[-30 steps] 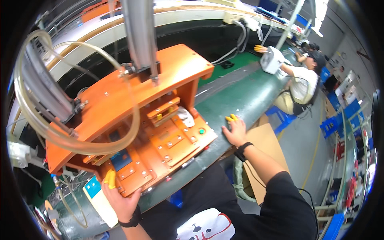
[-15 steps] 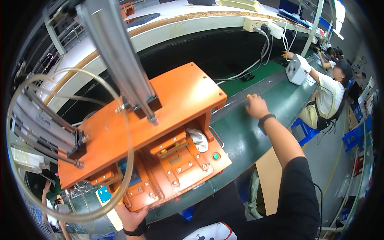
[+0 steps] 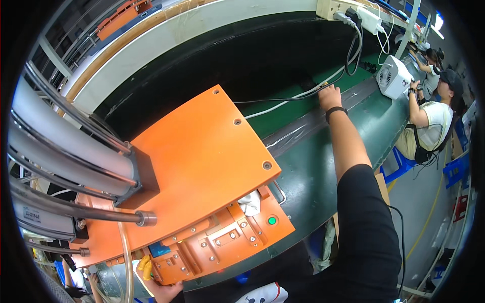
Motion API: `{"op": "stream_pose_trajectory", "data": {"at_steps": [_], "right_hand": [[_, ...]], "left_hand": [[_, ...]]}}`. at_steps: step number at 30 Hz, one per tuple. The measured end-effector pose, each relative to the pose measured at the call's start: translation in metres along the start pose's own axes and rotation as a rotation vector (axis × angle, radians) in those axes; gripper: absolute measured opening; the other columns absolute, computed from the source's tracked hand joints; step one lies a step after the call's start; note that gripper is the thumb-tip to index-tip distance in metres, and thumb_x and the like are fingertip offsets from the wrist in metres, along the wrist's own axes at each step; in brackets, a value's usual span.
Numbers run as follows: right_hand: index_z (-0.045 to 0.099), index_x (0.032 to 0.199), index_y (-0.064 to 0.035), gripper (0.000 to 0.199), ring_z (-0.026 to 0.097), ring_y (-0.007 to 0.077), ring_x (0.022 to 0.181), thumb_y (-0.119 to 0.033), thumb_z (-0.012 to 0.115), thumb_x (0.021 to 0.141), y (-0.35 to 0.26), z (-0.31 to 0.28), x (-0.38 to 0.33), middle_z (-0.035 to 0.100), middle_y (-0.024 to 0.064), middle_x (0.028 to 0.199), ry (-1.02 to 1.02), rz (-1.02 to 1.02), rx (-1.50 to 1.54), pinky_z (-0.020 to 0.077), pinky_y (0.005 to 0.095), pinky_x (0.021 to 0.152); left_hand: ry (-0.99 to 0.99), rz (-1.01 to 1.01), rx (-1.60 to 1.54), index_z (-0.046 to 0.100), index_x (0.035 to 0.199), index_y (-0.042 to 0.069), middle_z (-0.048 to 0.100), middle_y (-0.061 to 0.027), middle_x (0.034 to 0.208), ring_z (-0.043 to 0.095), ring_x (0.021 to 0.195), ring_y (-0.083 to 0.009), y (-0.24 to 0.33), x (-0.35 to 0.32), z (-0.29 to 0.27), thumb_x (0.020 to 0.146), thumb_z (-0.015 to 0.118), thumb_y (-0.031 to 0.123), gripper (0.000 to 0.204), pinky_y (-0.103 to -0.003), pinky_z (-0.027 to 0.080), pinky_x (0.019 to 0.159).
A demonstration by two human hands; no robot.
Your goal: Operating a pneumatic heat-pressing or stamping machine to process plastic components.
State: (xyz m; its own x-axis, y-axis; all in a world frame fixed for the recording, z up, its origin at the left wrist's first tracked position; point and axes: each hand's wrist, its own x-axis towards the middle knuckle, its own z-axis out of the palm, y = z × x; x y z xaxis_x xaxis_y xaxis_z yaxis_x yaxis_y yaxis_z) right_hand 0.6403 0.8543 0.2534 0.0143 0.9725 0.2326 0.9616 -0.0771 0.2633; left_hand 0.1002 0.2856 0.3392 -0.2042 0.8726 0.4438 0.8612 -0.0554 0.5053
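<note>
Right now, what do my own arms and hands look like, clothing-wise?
Your right arm has a black sleeve and a black wristband; a black cord runs beside the sleeve. Your left hand wears yellow finger covers. A little yellow shows on the right hand too.

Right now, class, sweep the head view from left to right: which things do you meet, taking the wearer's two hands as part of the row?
Lower-left cylinder → left hand → crumpled white bundle → green button → right hand → white fan → co-worker's dark cap.
</note>
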Motion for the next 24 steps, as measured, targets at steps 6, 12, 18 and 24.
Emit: {"op": "stream_pose_trajectory", "data": {"at_steps": [6, 12, 18, 24], "right_hand": [[0.071, 0.111, -0.0103, 0.021, 0.065, 0.0291, 0.106, -0.014, 0.067, 0.090, 0.030, -0.051, -0.061, 0.069, 0.0134, 0.107, 0.330, -0.298, 0.424, 0.0498, 0.0405, 0.090], [0.062, 0.118, 0.0031, 0.022, 0.063, 0.0174, 0.084, -0.011, 0.059, 0.102, 0.051, -0.175, -0.246, 0.066, 0.0065, 0.097, -0.013, -0.187, 1.633, 0.0489, 0.0278, 0.078], [0.055, 0.122, 0.0012, 0.025, 0.063, 0.0194, 0.076, -0.011, 0.059, 0.101, 0.065, -0.289, -0.438, 0.065, 0.0118, 0.099, 0.020, -0.193, 2.009, 0.0527, 0.0360, 0.068], [0.065, 0.102, -0.0029, 0.017, 0.059, 0.0304, 0.075, -0.005, 0.070, 0.086, -0.060, -0.362, -0.460, 0.061, 0.0102, 0.086, -0.060, -1.283, 1.435, 0.0499, 0.0430, 0.072]], "left_hand": [[0.064, 0.024, -0.139, 0.046, 0.142, -0.001, 0.048, -0.0206, 0.137, 0.047, 0.131, -0.0374, -0.020, -0.009, 0.016, 0.065, 0.088, 0.041, 0.097, -0.049, 0.036, 0.112], [0.019, 0.055, 0.061, 0.047, 0.142, 0.000, 0.048, -0.0202, 0.138, 0.047, 0.129, -0.0390, -0.013, -0.002, 0.003, 0.062, 0.089, 0.035, 0.097, -0.049, 0.035, 0.113], [0.001, 0.109, 0.000, 0.046, 0.145, 0.000, 0.050, -0.0215, 0.137, 0.044, 0.132, -0.0413, -0.010, -0.002, -0.009, 0.067, 0.089, 0.039, 0.097, -0.048, 0.031, 0.116], [0.165, -0.056, -0.083, 0.053, 0.136, -0.002, 0.054, -0.0220, 0.137, 0.046, 0.132, -0.0420, -0.053, -0.075, -0.036, 0.086, 0.076, 0.029, 0.063, -0.050, 0.034, 0.112]]}}
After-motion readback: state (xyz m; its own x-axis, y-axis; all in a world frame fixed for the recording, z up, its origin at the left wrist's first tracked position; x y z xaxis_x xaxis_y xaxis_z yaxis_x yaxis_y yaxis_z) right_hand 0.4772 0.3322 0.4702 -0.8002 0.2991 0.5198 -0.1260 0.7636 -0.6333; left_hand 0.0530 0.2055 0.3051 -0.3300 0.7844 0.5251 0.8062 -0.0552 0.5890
